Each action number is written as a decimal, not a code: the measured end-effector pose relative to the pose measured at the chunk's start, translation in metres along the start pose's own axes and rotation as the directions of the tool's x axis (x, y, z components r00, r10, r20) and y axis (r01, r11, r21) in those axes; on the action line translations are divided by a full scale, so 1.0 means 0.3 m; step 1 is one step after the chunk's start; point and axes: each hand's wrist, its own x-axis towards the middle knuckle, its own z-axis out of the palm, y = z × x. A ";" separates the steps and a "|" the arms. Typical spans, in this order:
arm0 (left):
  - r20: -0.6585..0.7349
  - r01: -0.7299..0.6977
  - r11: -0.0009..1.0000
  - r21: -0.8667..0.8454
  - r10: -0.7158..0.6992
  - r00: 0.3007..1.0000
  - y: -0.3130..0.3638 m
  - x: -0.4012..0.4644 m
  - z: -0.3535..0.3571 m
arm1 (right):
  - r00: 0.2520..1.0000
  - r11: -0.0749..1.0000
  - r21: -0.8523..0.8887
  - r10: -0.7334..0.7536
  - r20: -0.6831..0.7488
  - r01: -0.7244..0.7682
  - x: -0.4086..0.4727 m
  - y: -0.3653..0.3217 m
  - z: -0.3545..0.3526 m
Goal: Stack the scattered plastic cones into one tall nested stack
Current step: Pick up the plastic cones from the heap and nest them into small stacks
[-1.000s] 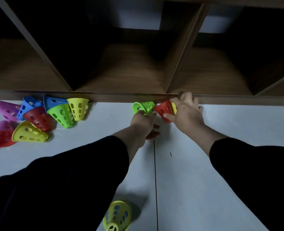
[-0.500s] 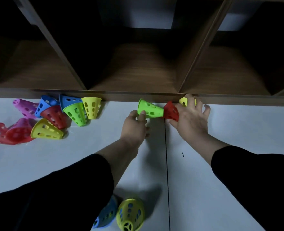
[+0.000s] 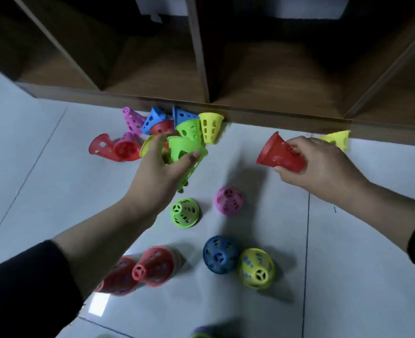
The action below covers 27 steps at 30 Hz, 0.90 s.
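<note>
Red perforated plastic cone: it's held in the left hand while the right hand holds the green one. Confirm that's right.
Not right: the hands are swapped. In the head view the red perforated plastic cone is held in the right hand, while the left hand holds the green perforated plastic cone.

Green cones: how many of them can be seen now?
3. A held cone in the left hand, a pile cone behind it by the shelf, a standing cone on the floor nearer the person. More may be hidden in the pile.
</note>
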 end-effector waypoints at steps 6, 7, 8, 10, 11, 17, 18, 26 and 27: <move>0.269 -0.235 0.595 0.768 0.033 0.963 -0.097 -0.082 -0.200 | 0.917 0.949 -0.150 -0.216 0.334 0.278 -0.061 -0.211 0.062; 0.302 -0.276 0.536 0.798 0.042 0.952 -0.114 -0.085 -0.194 | 0.906 0.941 -0.165 -0.223 0.359 0.297 -0.060 -0.230 0.074; 0.330 -0.310 0.455 0.835 0.035 0.943 -0.136 -0.083 -0.182 | 0.900 0.934 -0.178 -0.229 0.370 0.310 -0.057 -0.249 0.089; 0.354 -0.326 0.331 0.886 -0.026 0.935 -0.181 -0.070 -0.146 | 0.894 0.916 -0.230 -0.223 0.388 0.328 -0.041 -0.283 0.125; 0.349 -0.315 0.308 0.898 -0.063 0.935 -0.200 -0.058 -0.124 | 0.891 0.908 -0.258 -0.209 0.403 0.330 -0.028 -0.297 0.141; 0.317 -0.281 0.456 0.845 -0.003 0.948 -0.266 -0.020 -0.036 | 0.936 0.945 -0.262 -0.103 0.336 0.198 0.033 -0.232 0.178; 0.279 -0.277 0.489 0.827 0.071 0.958 -0.261 -0.015 -0.035 | 0.969 0.953 -0.264 -0.086 0.231 0.147 0.039 -0.179 0.170; -0.220 0.178 0.773 0.609 -0.051 0.974 -0.255 0.229 -0.076 | 0.890 0.875 -0.217 0.377 -0.257 -0.433 0.058 0.297 0.045; -0.262 0.232 0.782 0.579 -0.091 0.961 -0.262 0.268 -0.082 | 0.890 0.876 -0.184 0.414 -0.190 -0.447 0.060 0.331 0.052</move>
